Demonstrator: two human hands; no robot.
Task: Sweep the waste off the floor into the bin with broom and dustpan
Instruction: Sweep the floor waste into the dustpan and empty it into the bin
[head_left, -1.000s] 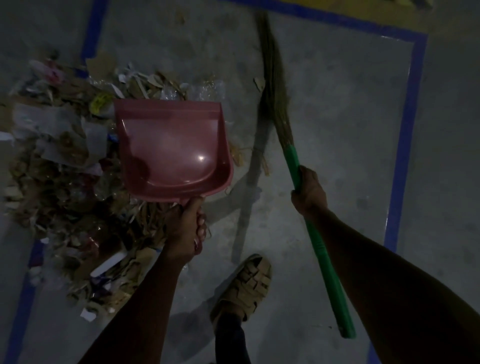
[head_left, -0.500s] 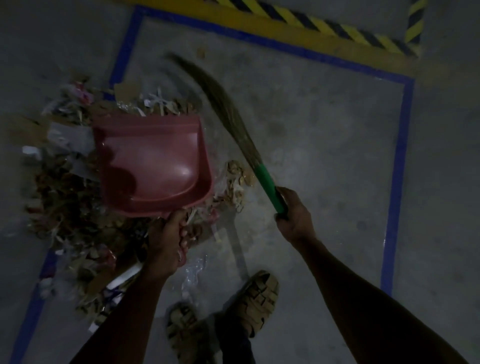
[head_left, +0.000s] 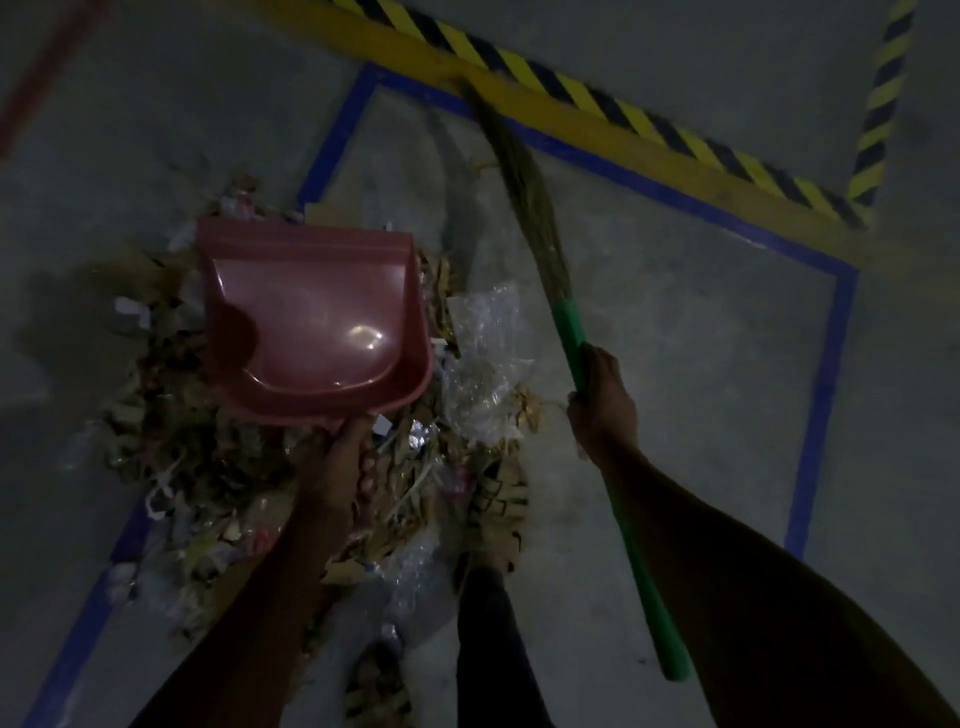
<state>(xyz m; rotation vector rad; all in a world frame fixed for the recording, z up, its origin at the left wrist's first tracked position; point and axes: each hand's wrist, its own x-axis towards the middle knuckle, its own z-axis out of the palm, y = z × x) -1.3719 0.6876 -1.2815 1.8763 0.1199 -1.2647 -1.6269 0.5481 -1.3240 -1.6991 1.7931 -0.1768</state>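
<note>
A pink dustpan (head_left: 311, 322) hangs empty over a heap of waste (head_left: 208, 447) made of paper scraps, cardboard and clear plastic wrap (head_left: 485, 358). My left hand (head_left: 337, 462) grips the dustpan's handle at its near edge. To the right, my right hand (head_left: 602, 410) grips the green handle (head_left: 631, 545) of a grass broom. The broom's brown bristles (head_left: 524, 192) stretch up and away to the yellow floor stripe. No bin is in view.
Blue tape lines (head_left: 821, 405) frame the grey concrete floor. A yellow and black hazard stripe (head_left: 623, 114) runs across the top. My sandalled feet (head_left: 498, 499) stand at the heap's near edge, one partly among the scraps.
The broom swung from leaning over the heap to pointing straight away, right of the dustpan. More waste now lies close to my feet. The dustpan stays held above the pile.
</note>
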